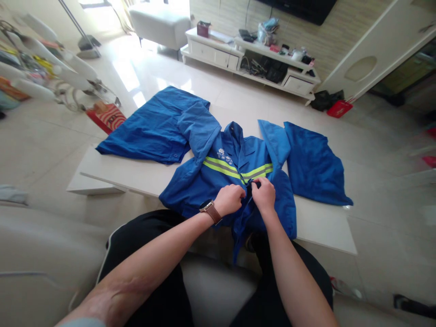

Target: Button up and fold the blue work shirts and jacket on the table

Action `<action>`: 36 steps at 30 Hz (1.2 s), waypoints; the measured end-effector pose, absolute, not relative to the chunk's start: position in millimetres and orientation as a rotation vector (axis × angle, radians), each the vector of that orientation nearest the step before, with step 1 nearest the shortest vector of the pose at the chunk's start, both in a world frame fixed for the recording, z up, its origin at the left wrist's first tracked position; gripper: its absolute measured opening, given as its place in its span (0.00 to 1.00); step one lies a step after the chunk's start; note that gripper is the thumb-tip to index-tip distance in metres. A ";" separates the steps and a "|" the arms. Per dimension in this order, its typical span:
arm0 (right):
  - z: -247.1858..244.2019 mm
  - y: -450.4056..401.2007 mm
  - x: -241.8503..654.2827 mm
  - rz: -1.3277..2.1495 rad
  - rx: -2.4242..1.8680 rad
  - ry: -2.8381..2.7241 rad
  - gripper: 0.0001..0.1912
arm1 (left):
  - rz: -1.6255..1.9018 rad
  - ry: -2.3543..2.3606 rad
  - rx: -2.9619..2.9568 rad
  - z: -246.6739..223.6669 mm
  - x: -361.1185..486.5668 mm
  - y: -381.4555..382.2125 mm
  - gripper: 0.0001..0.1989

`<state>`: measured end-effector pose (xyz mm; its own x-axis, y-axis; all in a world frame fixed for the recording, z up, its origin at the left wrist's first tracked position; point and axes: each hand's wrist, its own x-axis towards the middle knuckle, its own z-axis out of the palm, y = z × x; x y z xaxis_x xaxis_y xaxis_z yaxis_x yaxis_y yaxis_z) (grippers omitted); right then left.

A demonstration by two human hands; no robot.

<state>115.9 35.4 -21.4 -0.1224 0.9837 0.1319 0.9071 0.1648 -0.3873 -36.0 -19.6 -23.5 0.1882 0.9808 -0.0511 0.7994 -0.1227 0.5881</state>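
Note:
A blue work jacket [218,181] lies front up across a low white table, its collar away from me and its lower edge hanging over the near side. Yellow-green and grey reflective stripes cross the chest, below a white printed logo. My left hand [230,200], with a watch on its wrist, is closed on the jacket's front opening below the stripe. Just to its right, my right hand [264,193] pinches the opposite front edge near the stripe. The fingertips and any fastener between them are too small to make out.
Folded blue cloth [150,127] lies on the table's left, and another blue piece [315,163] on its right. The white table [327,227] stands close before my knees. Beyond it are a cluttered TV cabinet [214,54] and a grey ottoman [161,27]. A red striped bag [107,118] sits at left.

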 end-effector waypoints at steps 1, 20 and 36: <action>-19.0 38.0 117.6 0.327 -1.817 -2.115 0.09 | 0.458 1.663 1.989 -22.5 -36.2 -22.4 0.15; -43.9 36.5 123.0 0.496 -1.551 -2.591 0.19 | 0.296 1.652 2.160 -35.6 -46.6 -22.7 0.18; -63.0 37.0 94.5 0.085 -1.828 -2.593 0.19 | 0.160 1.692 2.056 -35.4 -42.9 -19.1 0.15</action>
<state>94.5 37.0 -63.0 -0.3360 0.9401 -0.0576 0.9418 0.3351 -0.0251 -42.9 -19.1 -35.4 0.2329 0.9512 -0.2022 0.8967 -0.1296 0.4233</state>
